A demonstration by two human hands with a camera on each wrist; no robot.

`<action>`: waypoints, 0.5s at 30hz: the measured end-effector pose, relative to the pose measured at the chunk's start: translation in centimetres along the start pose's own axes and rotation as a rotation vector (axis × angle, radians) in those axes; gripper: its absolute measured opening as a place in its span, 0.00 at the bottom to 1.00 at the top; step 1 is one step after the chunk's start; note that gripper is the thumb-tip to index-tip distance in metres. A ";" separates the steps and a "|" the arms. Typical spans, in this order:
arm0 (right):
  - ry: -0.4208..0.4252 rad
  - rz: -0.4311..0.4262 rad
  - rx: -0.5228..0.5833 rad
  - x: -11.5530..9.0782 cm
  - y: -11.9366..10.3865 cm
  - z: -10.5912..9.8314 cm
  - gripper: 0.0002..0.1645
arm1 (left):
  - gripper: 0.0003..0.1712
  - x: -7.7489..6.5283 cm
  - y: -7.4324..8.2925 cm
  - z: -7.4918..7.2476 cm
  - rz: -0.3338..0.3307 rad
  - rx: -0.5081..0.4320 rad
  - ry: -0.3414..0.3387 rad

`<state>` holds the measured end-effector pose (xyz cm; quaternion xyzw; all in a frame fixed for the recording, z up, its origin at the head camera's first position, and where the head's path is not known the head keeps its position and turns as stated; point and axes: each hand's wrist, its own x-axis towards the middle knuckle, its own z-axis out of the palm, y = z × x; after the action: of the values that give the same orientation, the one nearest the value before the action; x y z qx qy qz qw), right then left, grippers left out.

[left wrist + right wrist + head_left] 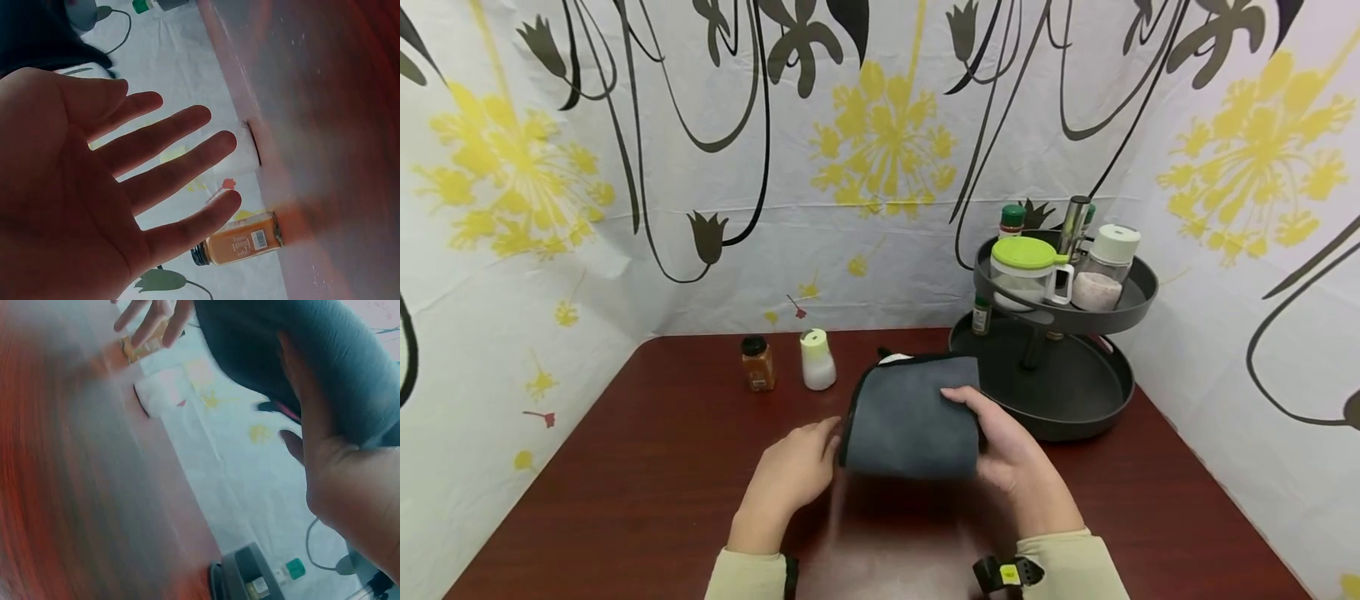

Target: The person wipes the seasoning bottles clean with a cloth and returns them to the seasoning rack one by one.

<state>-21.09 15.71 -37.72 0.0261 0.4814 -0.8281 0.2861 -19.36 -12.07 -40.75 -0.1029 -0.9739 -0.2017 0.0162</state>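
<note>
A folded blue-grey cloth [913,425] with dark edging is held up above the table, in front of the two-tier tray. My right hand [1011,454] grips its right side, thumb on the near face and fingers behind it; in the right wrist view the fingers [312,394] are partly hidden by the cloth. My left hand [793,475] is beside the cloth's left edge. Its fingers [175,134] are spread and nearly straight in the left wrist view, with nothing in the palm. A small white patch shows at the cloth's top edge.
Toward the back left stand an orange-brown spice jar [758,367] with a black lid and a white shaker [817,362]. At back right, the black two-tier tray [1060,427] carries a green-lidded pot [1026,262], a white-capped jar [1101,271] and small green-capped bottles.
</note>
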 end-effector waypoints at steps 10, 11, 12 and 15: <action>-0.151 -0.048 0.276 -0.6 -0.4 -0.4 0.36 | 0.27 1.6 -1.7 -0.7 -0.129 -0.135 0.046; -0.168 -0.053 0.311 -0.6 -0.4 -0.5 0.36 | 0.26 1.9 -2.2 -0.8 -0.153 -0.152 0.053; -0.190 -0.058 0.340 -0.6 -0.4 -0.6 0.36 | 0.26 2.2 -2.7 -1.0 -0.175 -0.176 0.059; -0.243 -0.070 0.399 -0.6 -0.4 -0.9 0.34 | 0.25 3.0 -4.6 -1.6 -0.231 -0.250 0.074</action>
<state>-21.01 16.85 -37.69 -0.0345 0.2707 -0.9133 0.3023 -23.29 -16.29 -40.82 0.0160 -0.9453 -0.3254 0.0159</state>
